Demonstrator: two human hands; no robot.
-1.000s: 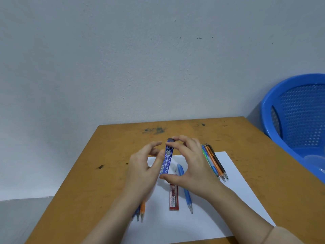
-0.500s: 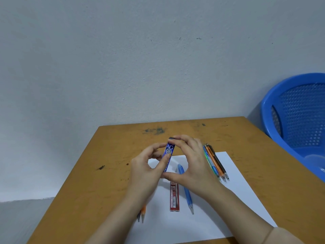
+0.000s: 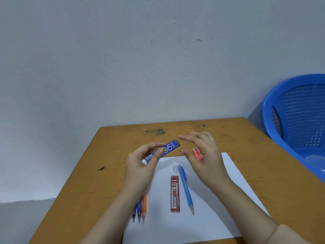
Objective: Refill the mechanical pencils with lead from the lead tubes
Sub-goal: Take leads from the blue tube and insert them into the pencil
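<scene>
Lead tube [image 3: 169, 147], blue, tilted mid-frame above the bench [image 3: 79, 182]: your left hand [image 3: 140, 169] grip pinches it, cap end toward your right hand [image 3: 205, 159], grip released, probably poised to uncap.

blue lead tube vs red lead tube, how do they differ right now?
The blue lead tube is pinched in the left hand, off the table; the red lead tube lies untouched on the white paper. Blue is slanted, red runs straight toward the camera. Both are slim flat cases with printed labels.
</scene>
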